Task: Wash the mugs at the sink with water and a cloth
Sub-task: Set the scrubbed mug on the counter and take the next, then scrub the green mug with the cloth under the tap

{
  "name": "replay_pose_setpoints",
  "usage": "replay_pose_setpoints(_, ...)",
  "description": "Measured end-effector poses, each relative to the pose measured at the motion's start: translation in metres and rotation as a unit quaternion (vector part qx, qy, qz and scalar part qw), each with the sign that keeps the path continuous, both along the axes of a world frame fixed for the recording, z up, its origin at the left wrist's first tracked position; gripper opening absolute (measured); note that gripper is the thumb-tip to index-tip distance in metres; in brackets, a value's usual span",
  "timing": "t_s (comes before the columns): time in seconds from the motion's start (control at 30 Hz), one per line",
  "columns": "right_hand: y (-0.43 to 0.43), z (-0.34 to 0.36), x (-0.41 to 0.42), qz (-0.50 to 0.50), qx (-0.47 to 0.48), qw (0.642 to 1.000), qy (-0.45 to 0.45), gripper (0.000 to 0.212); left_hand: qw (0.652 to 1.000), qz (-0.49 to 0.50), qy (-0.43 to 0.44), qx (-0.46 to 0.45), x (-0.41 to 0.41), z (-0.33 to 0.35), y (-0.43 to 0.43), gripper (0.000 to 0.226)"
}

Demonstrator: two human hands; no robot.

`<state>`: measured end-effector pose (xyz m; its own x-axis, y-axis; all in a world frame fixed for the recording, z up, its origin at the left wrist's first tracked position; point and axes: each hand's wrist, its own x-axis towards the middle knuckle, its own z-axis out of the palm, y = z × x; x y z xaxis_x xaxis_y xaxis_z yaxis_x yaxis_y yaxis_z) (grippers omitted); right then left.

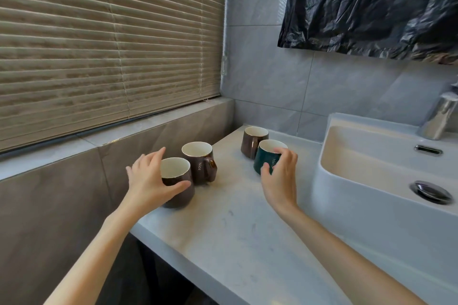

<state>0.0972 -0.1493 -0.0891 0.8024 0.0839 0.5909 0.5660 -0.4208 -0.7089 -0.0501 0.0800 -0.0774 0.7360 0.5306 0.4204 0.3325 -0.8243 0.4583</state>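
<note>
Several mugs stand upright on the pale counter (pixel 230 225). My left hand (pixel 148 181) wraps around a brown mug (pixel 178 188) near the counter's left edge, thumb across its front and fingers behind. A second brown mug (pixel 200 163) marked "Nice" stands right behind it. My right hand (pixel 280 176) grips a dark green mug (pixel 265 161), fingers over its rim and thumb on its side. A third brown mug (pixel 252 141) stands just behind the green one. The white sink (pixel 371 168) lies to the right, with its chrome tap (pixel 438 119) at the back. No cloth is in view.
A closed slatted blind (pixel 109 39) covers the window on the left above a tiled ledge (pixel 74 146). Black plastic sheeting (pixel 371 5) hangs on the wall above the sink. A chrome drain plug (pixel 431 192) sits in the basin.
</note>
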Motion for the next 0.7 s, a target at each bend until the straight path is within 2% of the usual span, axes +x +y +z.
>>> replay_pose_setpoints(0.17, -0.019, -0.005, 0.023, -0.016, -0.018, 0.990, 0.136, 0.043, 0.998, -0.037, -0.041, 0.005, 0.017, 0.019, -0.028, 0.089)
replay_pose_setpoints(0.27, -0.019, -0.001, 0.036, -0.014, 0.018, 0.974, 0.227, 0.028, 0.995, -0.080, -0.059, -0.020, 0.025, 0.027, -0.047, 0.078)
replay_pose_setpoints(0.37, -0.015, 0.008, 0.047, 0.047, 0.086, 0.933, 0.345, 0.023, 0.989, -0.125, -0.065, -0.043, 0.033, 0.031, -0.065, 0.070)
replay_pose_setpoints(0.47, -0.012, 0.015, 0.046, 0.124, 0.148, 0.885, 0.424, 0.015, 0.985, -0.157, -0.050, -0.051, 0.041, 0.035, -0.080, 0.066)
replay_pose_setpoints(0.53, -0.011, 0.017, 0.040, 0.150, 0.138, 0.872, 0.446, 0.022, 0.983, -0.167, -0.033, -0.065, 0.043, 0.038, -0.089, 0.066)
replay_pose_setpoints(0.63, -0.013, 0.022, 0.030, 0.149, 0.115, 0.880, 0.436, 0.025, 0.982, -0.161, -0.003, -0.097, 0.047, 0.042, -0.098, 0.064)
replay_pose_setpoints(0.7, -0.020, 0.026, 0.021, 0.168, 0.108, 0.881, 0.429, 0.026, 0.976, -0.156, 0.013, -0.153, 0.049, 0.046, -0.103, 0.060)
